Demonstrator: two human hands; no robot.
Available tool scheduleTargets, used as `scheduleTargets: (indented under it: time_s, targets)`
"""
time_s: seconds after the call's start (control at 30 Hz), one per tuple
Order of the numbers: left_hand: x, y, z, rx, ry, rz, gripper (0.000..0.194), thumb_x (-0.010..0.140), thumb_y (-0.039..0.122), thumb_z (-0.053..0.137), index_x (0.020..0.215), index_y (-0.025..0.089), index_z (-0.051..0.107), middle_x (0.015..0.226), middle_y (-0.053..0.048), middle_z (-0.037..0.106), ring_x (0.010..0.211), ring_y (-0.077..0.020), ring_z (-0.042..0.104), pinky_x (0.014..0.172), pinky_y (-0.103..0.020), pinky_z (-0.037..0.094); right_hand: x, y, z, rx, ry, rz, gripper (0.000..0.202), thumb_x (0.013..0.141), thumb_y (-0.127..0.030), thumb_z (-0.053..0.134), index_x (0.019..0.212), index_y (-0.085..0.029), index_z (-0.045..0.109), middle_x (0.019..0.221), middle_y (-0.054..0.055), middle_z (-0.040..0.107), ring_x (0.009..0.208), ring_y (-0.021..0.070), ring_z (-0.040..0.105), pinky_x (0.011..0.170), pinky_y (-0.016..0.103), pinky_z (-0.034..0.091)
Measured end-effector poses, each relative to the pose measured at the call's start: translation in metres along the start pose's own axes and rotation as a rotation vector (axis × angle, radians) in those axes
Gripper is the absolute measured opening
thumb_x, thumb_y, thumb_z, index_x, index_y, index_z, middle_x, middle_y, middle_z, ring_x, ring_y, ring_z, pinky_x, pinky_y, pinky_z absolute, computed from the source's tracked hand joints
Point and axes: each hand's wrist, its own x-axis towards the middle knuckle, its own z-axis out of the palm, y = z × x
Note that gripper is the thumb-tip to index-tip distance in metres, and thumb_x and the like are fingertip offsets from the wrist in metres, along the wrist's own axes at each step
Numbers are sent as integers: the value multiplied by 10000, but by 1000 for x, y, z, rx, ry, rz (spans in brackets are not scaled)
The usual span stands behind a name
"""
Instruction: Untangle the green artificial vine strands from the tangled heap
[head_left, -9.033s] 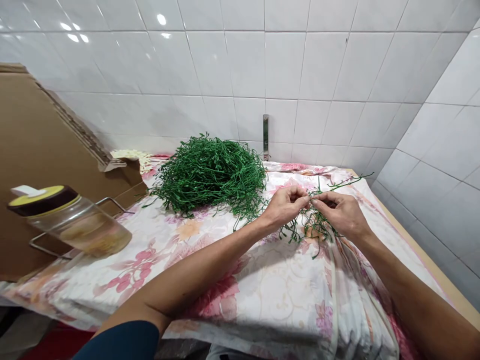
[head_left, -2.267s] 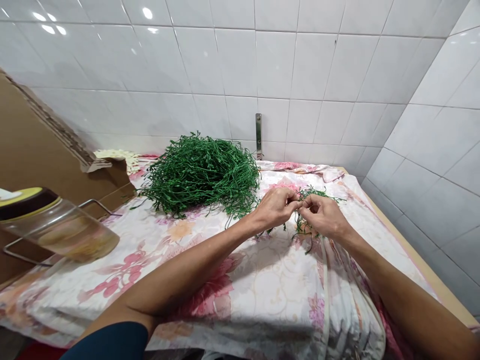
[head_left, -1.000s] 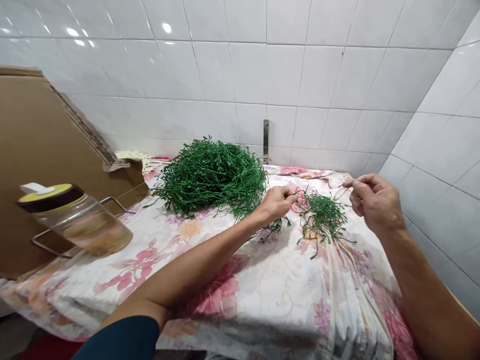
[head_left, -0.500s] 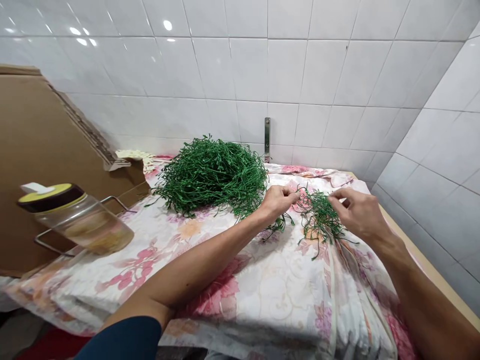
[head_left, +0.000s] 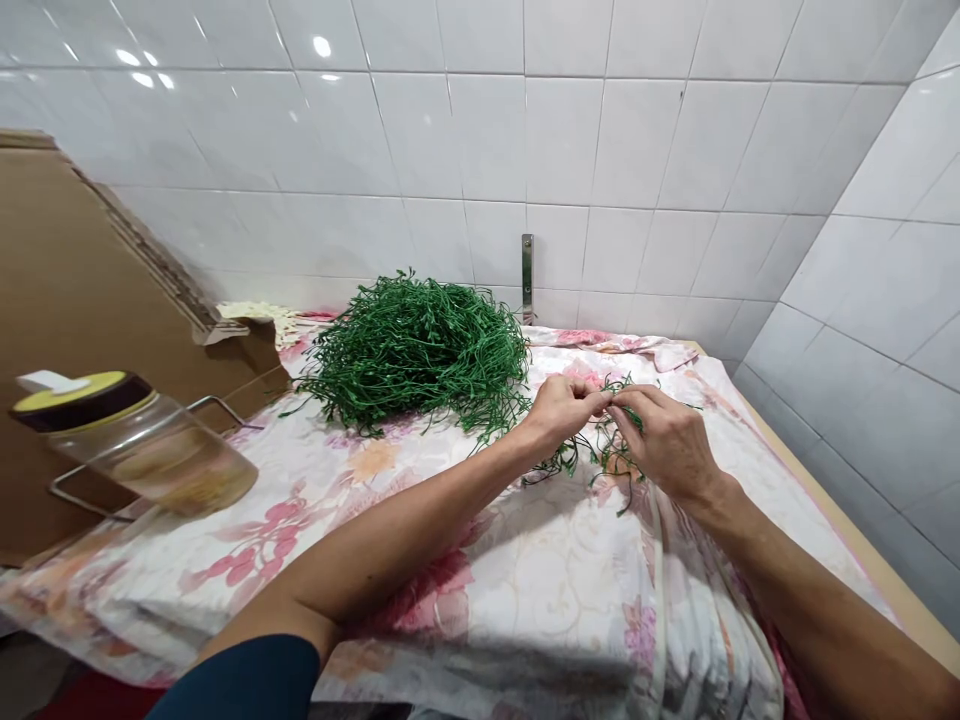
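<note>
My left hand [head_left: 564, 408] pinches a thin green stem, its fingertips meeting those of my right hand [head_left: 664, 440]. The right hand is closed too, thumb against fingers, at the same spot; what lies between its fingertips is too small to make out. Under and behind the right hand lies a small bunch of green stems [head_left: 616, 462], partly hidden by it. Left of my hands sits a large heap of thin green stems with small tips [head_left: 420, 350]. A few loose stems [head_left: 559, 460] trail below my left wrist.
A floral cloth [head_left: 555, 570] covers the table. At the left, a clear jar [head_left: 180, 455] with a yellow-and-dark lid and liquid inside stands by a cardboard box [head_left: 90, 300]. White tiled walls rise behind and at the right; a metal bracket [head_left: 527, 275] is fixed at the back.
My right hand has moved left from over the small bunch to meet my left hand's fingertips. The left hand stays about in place. The view has shifted slightly.
</note>
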Motion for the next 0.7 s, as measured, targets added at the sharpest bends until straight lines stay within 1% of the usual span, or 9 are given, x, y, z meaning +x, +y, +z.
scheduleTargets:
  time_s: [0.13, 0.23, 0.37, 0.47, 0.57, 0.63, 0.7]
  targets:
    - [-4, 8, -2, -98, -21, -110, 361, 658, 464, 761, 631, 130, 627, 630, -12, 598, 517, -69, 381, 502, -241, 237, 1, -4, -2, -27, -17, -9, 219, 1048, -270, 491, 1012, -178, 687, 980, 79, 739, 851, 191, 693, 734, 297, 471]
    - [-4, 11, -4, -111, -5, -123, 371, 635, 474, 770, 612, 138, 614, 603, 1, 574, 507, -65, 360, 501, -245, 215, 1, -7, 0, -66, -17, -11, 225, 1050, -266, 482, 978, -179, 676, 921, 73, 730, 816, 192, 681, 707, 293, 440]
    - [-3, 9, -4, -105, 30, -88, 390, 612, 480, 775, 570, 150, 571, 577, 13, 539, 537, -74, 380, 527, -248, 245, 2, -8, 2, -99, 9, -16, 238, 1050, -260, 475, 961, -172, 677, 871, 75, 716, 788, 193, 672, 700, 290, 427]
    - [-1, 6, -3, -87, 41, -62, 383, 638, 481, 753, 578, 152, 564, 560, 28, 505, 539, -75, 368, 535, -250, 253, 1, -6, 4, -83, 28, -7, 235, 1047, -270, 480, 982, -171, 684, 874, 74, 719, 787, 194, 673, 710, 288, 435]
    - [0, 4, -2, -61, 51, -20, 355, 676, 445, 734, 580, 153, 557, 553, 40, 464, 548, -82, 379, 538, -253, 264, 0, -5, 5, -52, 23, 22, 234, 1038, -272, 483, 996, -174, 692, 903, 81, 733, 808, 198, 678, 729, 289, 445]
    - [-2, 3, 0, -30, 71, 23, 331, 713, 414, 717, 588, 152, 557, 571, 34, 472, 563, -90, 403, 545, -254, 285, 0, -5, 6, -21, 10, 52, 224, 1021, -262, 495, 994, -172, 698, 914, 85, 739, 816, 203, 679, 732, 293, 446]
    - [-5, 2, 3, 45, 104, 105, 295, 778, 386, 680, 632, 149, 584, 607, 17, 518, 584, -102, 442, 564, -254, 323, 2, -6, 5, 40, 6, 113, 198, 988, -262, 527, 958, -177, 704, 901, 78, 746, 783, 200, 674, 719, 295, 443]
